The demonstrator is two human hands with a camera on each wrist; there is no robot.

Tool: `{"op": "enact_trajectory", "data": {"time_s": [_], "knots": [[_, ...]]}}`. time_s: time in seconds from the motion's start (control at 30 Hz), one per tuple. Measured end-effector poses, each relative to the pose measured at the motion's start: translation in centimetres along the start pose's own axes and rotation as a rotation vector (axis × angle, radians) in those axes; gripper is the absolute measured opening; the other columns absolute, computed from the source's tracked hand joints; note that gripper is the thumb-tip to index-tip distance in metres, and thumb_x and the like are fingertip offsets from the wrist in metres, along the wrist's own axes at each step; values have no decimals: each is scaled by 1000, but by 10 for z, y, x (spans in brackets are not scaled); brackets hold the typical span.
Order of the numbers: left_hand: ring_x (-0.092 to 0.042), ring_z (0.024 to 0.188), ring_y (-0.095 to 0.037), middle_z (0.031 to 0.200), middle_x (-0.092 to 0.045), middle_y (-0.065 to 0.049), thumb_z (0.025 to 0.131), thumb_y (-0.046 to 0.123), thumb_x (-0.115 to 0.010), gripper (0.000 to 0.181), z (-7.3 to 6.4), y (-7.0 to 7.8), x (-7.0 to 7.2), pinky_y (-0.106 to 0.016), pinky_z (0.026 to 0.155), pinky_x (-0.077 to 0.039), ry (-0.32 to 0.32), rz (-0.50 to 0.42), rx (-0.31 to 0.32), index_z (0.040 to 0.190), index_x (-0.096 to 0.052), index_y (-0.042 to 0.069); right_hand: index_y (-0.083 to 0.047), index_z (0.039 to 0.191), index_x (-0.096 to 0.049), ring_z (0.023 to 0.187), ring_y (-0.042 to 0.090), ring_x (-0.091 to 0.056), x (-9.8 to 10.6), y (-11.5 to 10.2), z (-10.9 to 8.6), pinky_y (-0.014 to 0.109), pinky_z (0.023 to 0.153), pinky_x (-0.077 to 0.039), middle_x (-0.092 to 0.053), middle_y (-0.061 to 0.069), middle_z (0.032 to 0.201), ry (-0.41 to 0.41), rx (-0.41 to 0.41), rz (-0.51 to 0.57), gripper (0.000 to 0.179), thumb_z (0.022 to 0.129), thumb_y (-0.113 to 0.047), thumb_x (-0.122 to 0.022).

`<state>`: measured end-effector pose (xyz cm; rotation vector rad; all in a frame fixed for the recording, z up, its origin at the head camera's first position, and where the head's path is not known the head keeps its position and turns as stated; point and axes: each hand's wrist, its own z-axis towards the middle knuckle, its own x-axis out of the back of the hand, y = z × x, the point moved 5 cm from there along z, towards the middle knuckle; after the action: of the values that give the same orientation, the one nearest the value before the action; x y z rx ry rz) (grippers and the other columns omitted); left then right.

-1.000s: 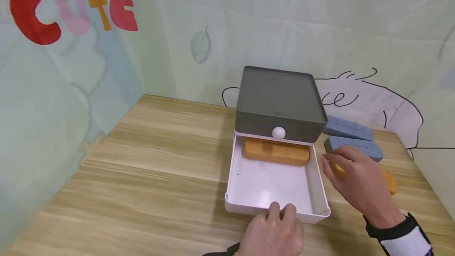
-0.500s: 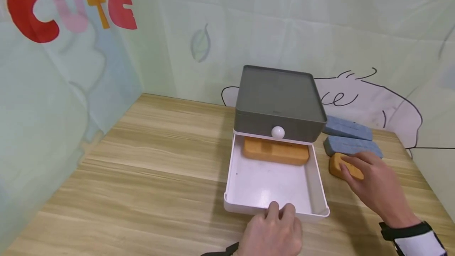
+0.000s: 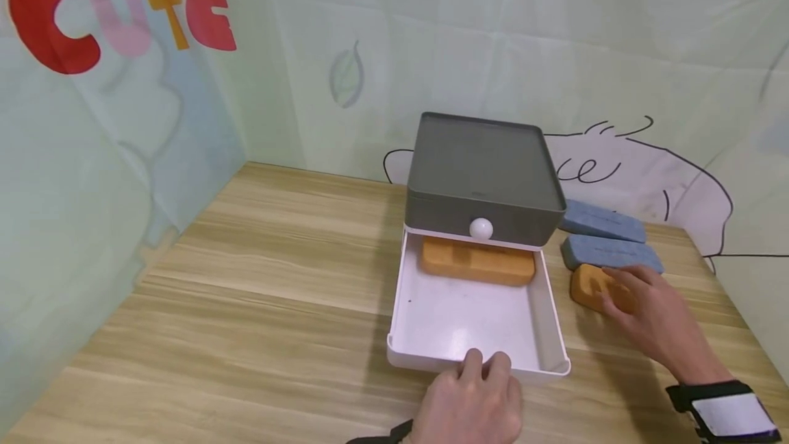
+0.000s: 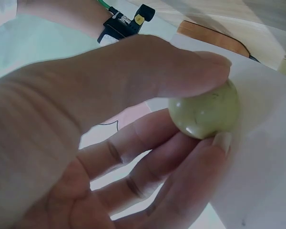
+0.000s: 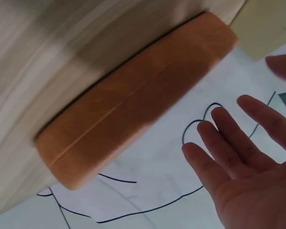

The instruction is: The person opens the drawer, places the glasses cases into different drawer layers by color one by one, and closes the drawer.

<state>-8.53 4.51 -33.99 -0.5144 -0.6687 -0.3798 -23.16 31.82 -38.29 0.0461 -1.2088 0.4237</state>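
Observation:
A white drawer [image 3: 462,324] stands pulled out from a small dark grey cabinet [image 3: 487,163]. My left hand [image 3: 471,406] is at the drawer's front; in the left wrist view its thumb and fingers pinch a round knob [image 4: 207,114]. Inside the drawer, toward the back, lies an orange block [image 3: 477,262] with rounded ends. Another orange block [image 3: 588,286] rests on the table right of the drawer, partly hidden in the head view by my right hand [image 3: 662,324]. That hand's fingers are spread and hold nothing; the right wrist view shows them apart from the block.
Two blue blocks [image 3: 610,252] lie behind the orange one, beside the cabinet. A second white knob [image 3: 481,229] sits on the cabinet's upper front. Printed cloth [image 3: 296,74] hangs behind and left of the wooden table [image 3: 246,307].
My right hand has drawn back to the right from beside the drawer, uncovering the near end of the orange block on the table. My left hand stays at the drawer front.

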Motion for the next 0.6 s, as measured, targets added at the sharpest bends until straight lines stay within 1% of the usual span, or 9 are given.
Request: {"op": "enact_trajectory", "data": {"time_s": [0.17, 0.23, 0.3, 0.37, 0.43, 0.53, 0.6], "knots": [[-39, 54, -4, 67, -43, 8, 94, -1, -19, 56, 0, -1, 1, -18, 38, -25, 1, -9, 5, 57, -56, 20, 5, 134, -58, 112, 54, -54, -12, 17, -1, 70, 87, -46, -53, 33, 131, -180, -91, 21, 67, 84, -32, -82], [-38, 54, -4, 67, -43, 8, 94, -1, -18, 57, 0, -1, 1, -17, 38, -24, -12, -12, 1, 57, -57, 20, 5, 138, -55, 114, 55, -52, -17, 22, -3, 71, 89, -45, -49, 35, 134, -244, -118, 24, 73, 83, -35, -82], [-38, 53, -4, 67, -43, 8, 94, -1, -18, 57, 1, -1, 1, -18, 38, -24, -24, -17, -2, 58, -57, 20, 4, 141, -52, 116, 55, -51, -20, 25, -5, 72, 90, -45, -47, 35, 135, -280, -126, 28, 77, 82, -34, -84], [-38, 53, -4, 67, -43, 8, 94, -1, -18, 58, 1, -1, 1, -18, 38, -24, -32, -24, -6, 58, -57, 20, 5, 143, -50, 115, 55, -51, -21, 28, -6, 72, 90, -45, -46, 36, 135, -294, -120, 33, 79, 81, -31, -84], [-38, 53, -4, 67, -44, 8, 94, -1, -18, 58, 1, -1, 1, -18, 38, -24, -35, -24, -8, 58, -58, 20, 4, 143, -50, 115, 55, -51, -22, 30, -6, 72, 89, -45, -46, 36, 134, -290, -104, 34, 79, 79, -27, -86], [-38, 53, -4, 67, -44, 8, 94, -1, -17, 58, 1, -2, 1, -18, 37, -24, -32, -27, -7, 58, -58, 20, 3, 140, -53, 111, 54, -53, -22, 31, -5, 71, 87, -46, -48, 35, 131, -237, -33, 39, 76, 75, -17, -88], [-39, 53, -4, 67, -44, 8, 94, -2, -19, 57, 1, -2, 1, -18, 37, -24, -20, -16, -1, 58, -57, 20, 2, 137, -56, 108, 52, -56, -21, 32, -5, 69, 84, -48, -52, 33, 127, -187, 23, 40, 74, 71, -9, -89]]}}
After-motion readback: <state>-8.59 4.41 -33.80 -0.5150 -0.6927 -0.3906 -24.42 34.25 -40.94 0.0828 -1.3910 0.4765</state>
